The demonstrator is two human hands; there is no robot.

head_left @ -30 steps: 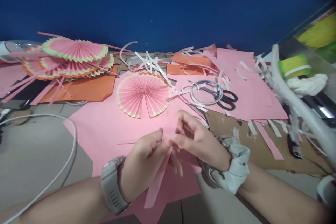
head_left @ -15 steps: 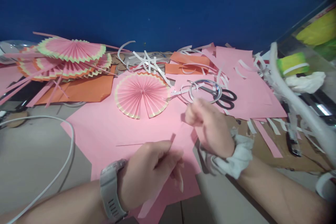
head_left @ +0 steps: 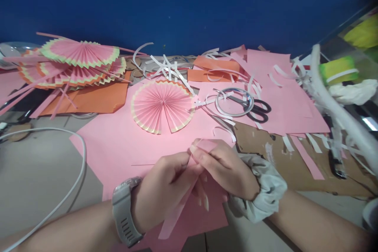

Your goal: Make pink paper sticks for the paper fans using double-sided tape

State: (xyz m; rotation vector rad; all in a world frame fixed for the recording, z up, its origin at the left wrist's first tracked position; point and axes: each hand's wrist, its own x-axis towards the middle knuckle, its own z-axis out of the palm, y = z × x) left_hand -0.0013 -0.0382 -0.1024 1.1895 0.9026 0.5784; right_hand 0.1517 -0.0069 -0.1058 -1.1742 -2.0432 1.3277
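Note:
A pink paper strip (head_left: 178,213) is pinched between my two hands over the pink paper sheet (head_left: 103,145). My left hand (head_left: 167,183), below a grey watch, grips it with thumb and fingers, and the strip's lower end hangs down past them. Against its upper end press the fingers of my right hand (head_left: 227,165), which has a pale scrunchie (head_left: 262,187) at the wrist. Just beyond both hands lies a pleated pink paper fan (head_left: 162,106) with a cream and orange edge, spread into an almost full circle with a gap at the front.
Behind my right hand, black-handled scissors (head_left: 260,111) lie under a tape roll (head_left: 218,104). More pleated fans (head_left: 82,53) are stacked at the left on orange paper (head_left: 97,102). White strips (head_left: 168,67) are scattered at the back. A white cable (head_left: 84,153) loops at the left.
My right hand has come down and left to meet my left hand and now grips the strip's upper end. My left hand keeps its hold in nearly the same place.

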